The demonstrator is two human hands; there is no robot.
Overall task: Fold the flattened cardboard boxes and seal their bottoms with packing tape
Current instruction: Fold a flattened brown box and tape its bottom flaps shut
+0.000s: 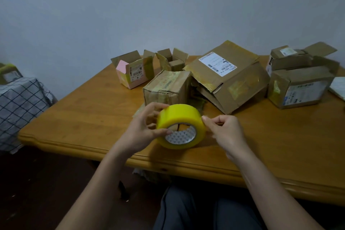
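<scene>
Your left hand (143, 129) has its grip clamped on the yellow packing-tape roll (180, 126) above the desk's (89, 117) near edge, your right hand's (226, 130) grip pinches at its rim, likely hunting the tape end; next, peel it free.

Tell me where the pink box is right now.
In the head view, the pink box sits at the far left of the table, open side up, left of a small open box and behind the taped box.

Around the work: table, checked cloth, paper

A wooden table (78, 117) with a moulded front edge lies beneath the fingers; well left of them a checked cloth (20, 104) drapes something bulky (what, I cannot tell); far right of them a pale sheet of paper (338, 87) lies at the frame edge; a grey wall (130, 5) rises beyond.
</scene>
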